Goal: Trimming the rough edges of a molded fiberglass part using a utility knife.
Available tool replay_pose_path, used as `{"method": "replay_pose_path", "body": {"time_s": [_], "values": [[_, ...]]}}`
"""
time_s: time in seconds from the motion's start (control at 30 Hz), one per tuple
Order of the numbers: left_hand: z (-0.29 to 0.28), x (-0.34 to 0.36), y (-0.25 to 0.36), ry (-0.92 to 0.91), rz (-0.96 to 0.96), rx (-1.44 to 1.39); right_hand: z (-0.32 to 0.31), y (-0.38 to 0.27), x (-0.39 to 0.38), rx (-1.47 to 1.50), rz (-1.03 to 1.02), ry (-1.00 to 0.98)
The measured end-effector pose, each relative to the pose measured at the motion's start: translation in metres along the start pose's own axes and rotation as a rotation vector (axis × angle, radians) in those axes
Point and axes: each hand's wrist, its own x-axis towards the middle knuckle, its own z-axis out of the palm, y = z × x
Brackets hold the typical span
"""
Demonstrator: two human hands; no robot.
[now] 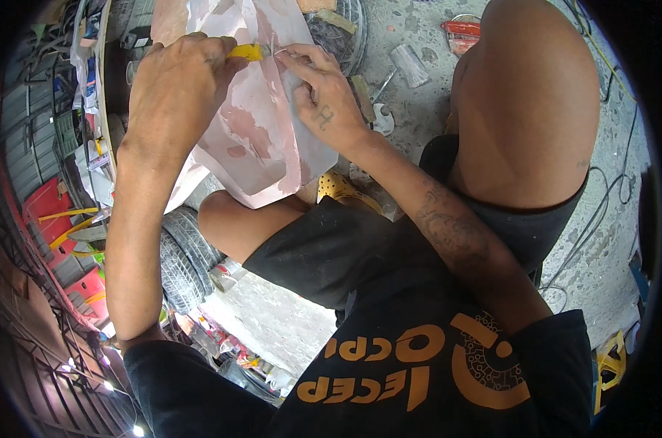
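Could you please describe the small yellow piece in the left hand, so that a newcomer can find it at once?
Near the top, left of centre, find the large, angular, patchy pink-and-grey panel. Over it, the bare left hand grips a small bright-yellow piece, its end pointing toward the tattooed right hand. Unlike the yellow perforated shoe below, it is held in fingers.

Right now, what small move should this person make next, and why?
Perhaps ease the short bright-yellow strip slightly along the angular panel blotched pink and pale grey, with the right hand steady. The left hand grips the strip over the panel, and the right hand's fingertips sit close beside it, apparently at the panel's ridge.
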Motion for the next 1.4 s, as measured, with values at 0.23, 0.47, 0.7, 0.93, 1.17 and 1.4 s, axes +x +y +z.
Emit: {"method": "replay_pose_path", "body": {"time_s": [0.23, 0.47, 0.7, 0.93, 1.17, 1.4], "values": [[-0.004, -0.001, 0.004, -0.025, -0.016, 0.015, -0.002, -0.001, -0.002, 0.019, 0.009, -0.013], [-0.004, -0.004, 0.007, -0.026, -0.021, 0.003, -0.002, 0.001, -0.004, 0.001, -0.014, -0.017], [-0.004, -0.006, 0.009, -0.041, -0.038, 0.032, -0.003, -0.003, -0.006, 0.005, 0.006, -0.021], [-0.006, -0.006, 0.012, -0.054, -0.045, 0.024, -0.003, -0.004, -0.008, -0.009, 0.021, -0.024], [-0.003, -0.011, 0.011, -0.023, -0.026, 0.018, -0.005, -0.007, -0.011, 0.074, 0.078, -0.047], [-0.003, -0.012, 0.013, -0.034, -0.034, 0.026, -0.005, -0.006, -0.013, 0.023, 0.031, -0.036]]}}
